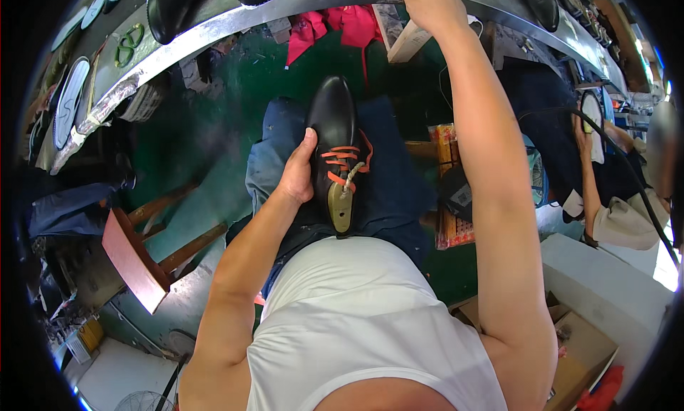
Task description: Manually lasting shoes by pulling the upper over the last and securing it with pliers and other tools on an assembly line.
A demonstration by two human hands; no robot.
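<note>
A black leather shoe (333, 115) rests on my lap, its toe pointing away from me. Orange-red laces (342, 154) run loosely through its eyelets. In its opening sits an olive-coloured shoe last (341, 210) with a pale cord loop (350, 176). My left hand (299, 174) grips the shoe's left side, thumb along the upper and the other fingers hidden underneath. My right arm reaches far forward, and my right hand (436, 10) is at the metal bench (313, 3). Its fingers are closed around something small and yellow-green, cut off by the upper edge.
Black shoes (168, 12) and pale soles (73, 90) lie on the bench. Pink-red cloth (349, 27) hangs beneath it. A wooden stool (135, 258) stands left, a cardboard box (588, 347) lower right. Another person's hand (581, 136) holds a white-soled shoe near a black cable (645, 197).
</note>
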